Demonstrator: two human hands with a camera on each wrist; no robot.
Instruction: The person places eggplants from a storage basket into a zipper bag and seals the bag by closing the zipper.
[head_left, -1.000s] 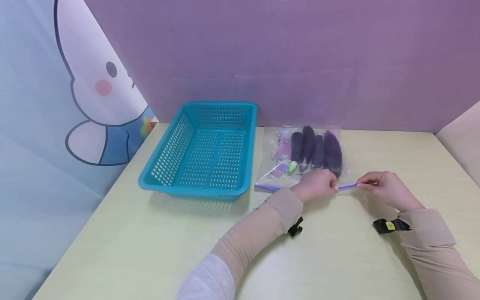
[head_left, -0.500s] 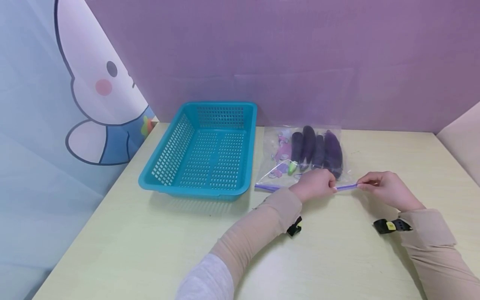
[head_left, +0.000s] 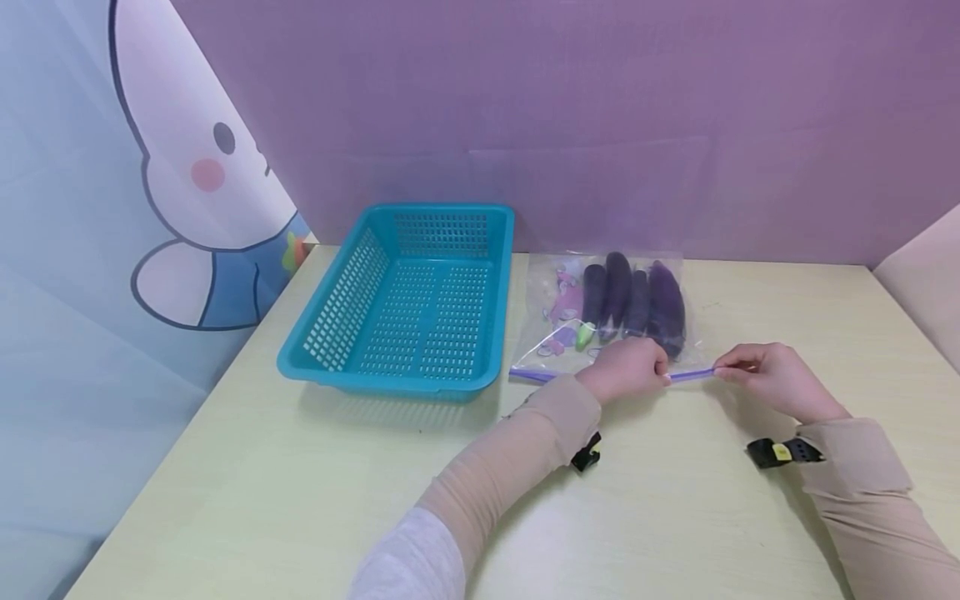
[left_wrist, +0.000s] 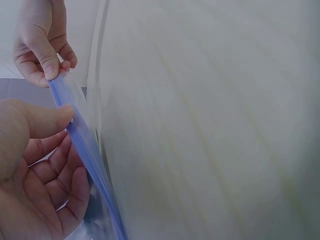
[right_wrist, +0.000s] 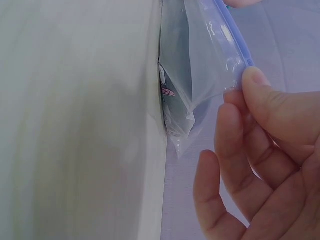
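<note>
A clear zip bag (head_left: 536, 333) with a purple zip strip (head_left: 690, 375) and a printed cartoon pattern lies on the table. Several dark eggplants (head_left: 618, 287) are inside it, side by side; one shows a green tip. My left hand (head_left: 630, 367) pinches the strip between thumb and forefinger, right of its middle, and covers part of it in the head view. At the strip's right end, my right hand (head_left: 772, 377) pinches the corner with thumb and forefinger. The right wrist view shows the clear film (right_wrist: 210, 55) hanging from the strip beside the right thumb.
A blue plastic basket (head_left: 506, 300) with perforated walls stands left of the bag, nothing in it. The pale table (head_left: 337, 500) meets a purple backdrop (head_left: 570, 108) at the back. A cartoon-printed cloth (head_left: 67, 333) hangs at the left.
My left hand has slid slightly left along the zip strip, so a little more of the strip shows between the hands. My right hand, the bag and the basket have stayed in place.
</note>
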